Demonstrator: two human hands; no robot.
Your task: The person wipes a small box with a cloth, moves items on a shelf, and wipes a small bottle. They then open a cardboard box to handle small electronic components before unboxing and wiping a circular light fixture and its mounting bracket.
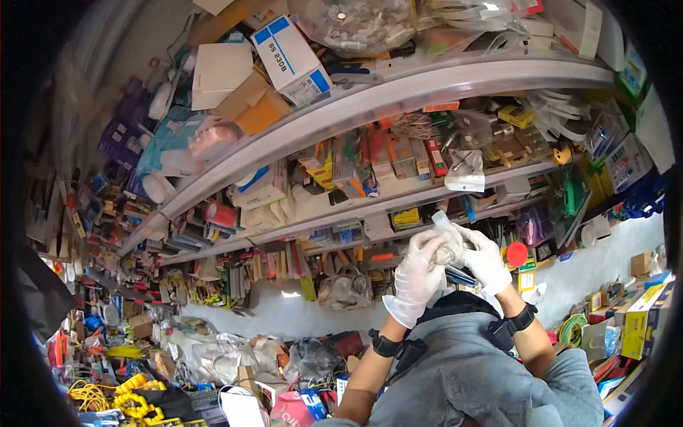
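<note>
Both of my hands wear white gloves and are raised together in front of the lower shelf. Between them is a small pale grey, rounded bundle [447,250], with a whitish translucent piece [442,220] sticking up above it. My left hand [418,274] has its fingers curled round the bundle's left side. From the right, my right hand [484,257] closes its fingertips on the same bundle. The bundle's exact kind is hidden by the fingers. Black straps go round both wrists. Just right of my right hand shows a round red thing [517,254].
A long upper shelf [384,89] curves overhead, carrying a white-and-blue box [290,58] and bags. The lower shelf [398,193] is crowded with small boxes and packets. Plastic bags [213,359] pile up below left, near yellow coiled cord [89,395]. Yellow boxes [644,322] stand at right.
</note>
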